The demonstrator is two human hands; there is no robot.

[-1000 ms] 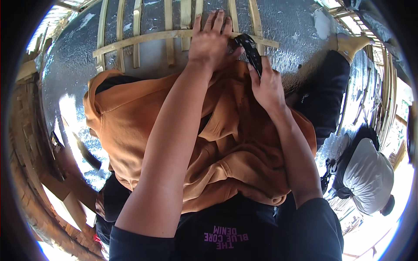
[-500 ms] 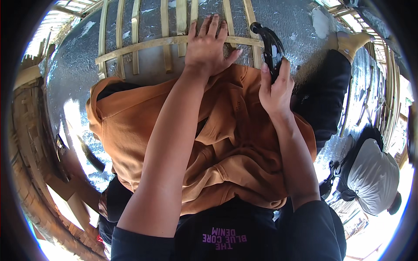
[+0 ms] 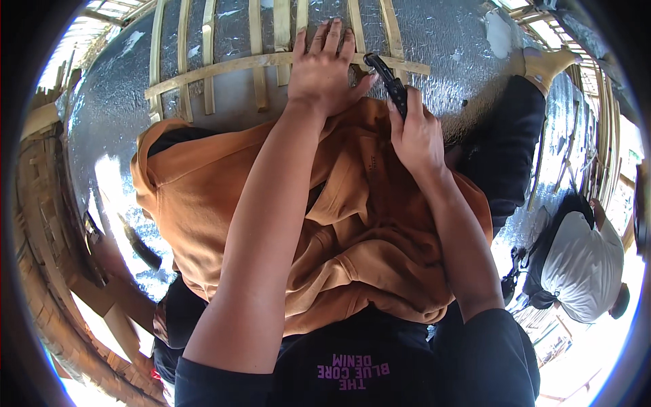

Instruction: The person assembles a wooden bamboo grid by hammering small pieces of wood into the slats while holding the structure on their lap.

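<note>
My left hand (image 3: pixel 324 71) lies flat with fingers spread over several upright bamboo strips (image 3: pixel 256 41) and the bamboo strip running crosswise (image 3: pixel 234 65) through them. In my right hand (image 3: pixel 418 136) is a black hand tool (image 3: pixel 391 83) with a curved body and a rounded end; its exact kind is unclear. The tool's end is at the crosswise strip, just right of my left thumb; whether it touches cannot be told. An orange-brown cloth garment (image 3: pixel 224 197) covers my lap below both hands.
Silvery, wrinkled sheeting (image 3: pixel 461 41) lies under the strips. A bare foot (image 3: pixel 546 68) rests at the upper right. Another person in a white shirt (image 3: pixel 583 268) bends over at the right. Woven bamboo (image 3: pixel 44 224) curves along the left, with a dark curved object (image 3: pixel 141 247) nearby.
My right hand has moved left and slightly down, bringing the black tool close to my left thumb. My left hand stays in place, while the strips have shifted slightly left.
</note>
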